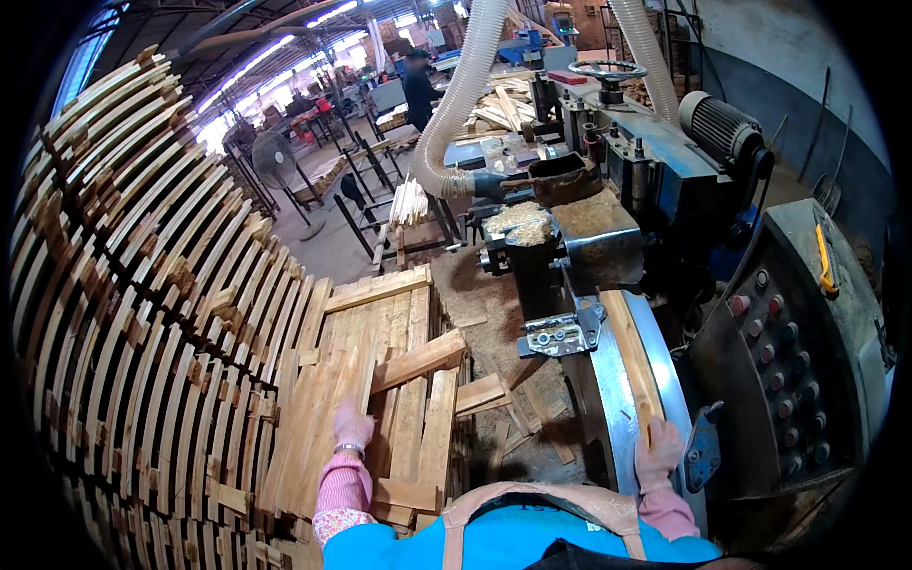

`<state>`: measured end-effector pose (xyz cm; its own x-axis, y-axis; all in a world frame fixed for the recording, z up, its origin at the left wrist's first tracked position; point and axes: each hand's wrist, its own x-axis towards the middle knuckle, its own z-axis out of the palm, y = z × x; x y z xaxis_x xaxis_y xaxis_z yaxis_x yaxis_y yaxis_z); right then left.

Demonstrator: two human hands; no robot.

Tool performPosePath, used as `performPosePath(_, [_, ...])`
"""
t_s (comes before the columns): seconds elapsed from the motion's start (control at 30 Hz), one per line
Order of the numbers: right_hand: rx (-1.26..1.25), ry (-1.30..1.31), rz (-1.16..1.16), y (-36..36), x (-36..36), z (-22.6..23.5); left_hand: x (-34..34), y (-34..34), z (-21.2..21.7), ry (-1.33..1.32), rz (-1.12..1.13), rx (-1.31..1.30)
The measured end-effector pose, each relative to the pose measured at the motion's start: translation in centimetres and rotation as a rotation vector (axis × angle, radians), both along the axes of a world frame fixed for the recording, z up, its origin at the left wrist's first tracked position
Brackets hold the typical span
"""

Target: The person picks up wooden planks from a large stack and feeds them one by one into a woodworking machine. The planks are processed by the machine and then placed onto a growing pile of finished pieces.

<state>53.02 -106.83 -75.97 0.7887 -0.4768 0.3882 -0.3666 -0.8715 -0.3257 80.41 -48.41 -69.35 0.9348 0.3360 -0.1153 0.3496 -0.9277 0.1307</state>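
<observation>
My right hand (657, 448) grips the near end of a narrow wooden board (629, 347). The board lies lengthwise on the shiny metal bed (613, 404) of a woodworking machine, its far end at the machine's opening. On the other side, my left hand (351, 426) is over the stacked planks (328, 394), close to their upper surface. Motion smears its fingers, so whether it grasps a plank cannot be told. Several loose boards (418, 361) lie across the top of that stack.
A tall wall of stacked slats (142, 313) rises at the left. A control panel (784, 366) with several buttons stands at the right. Wood shavings (521, 224) lie on the machine beneath a ribbed hose (456, 114). Farther back, a person (418, 90) stands near a fan (275, 160).
</observation>
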Motion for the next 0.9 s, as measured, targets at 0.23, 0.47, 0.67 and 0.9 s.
performPosePath(0.23, [-0.026,0.109,-0.012,-2.9,11.3,-2.3,8.7,-8.3,5.4,-0.367,-0.391,-0.518])
performPosePath(0.47, [1.249,-0.001,0.605,5.1,15.5,2.1,10.2,-30.8,4.8,-0.259,-0.384,-1.819])
performPosePath(0.67, [0.51,-0.025,0.137,7.0,-0.1,2.2,0.1,-41.0,1.0,0.343,-0.499,-1.927])
performPosePath(0.9, [0.16,0.28,-0.295,6.9,-17.0,3.2,-3.4,-32.8,-10.4,0.648,-0.189,-1.79])
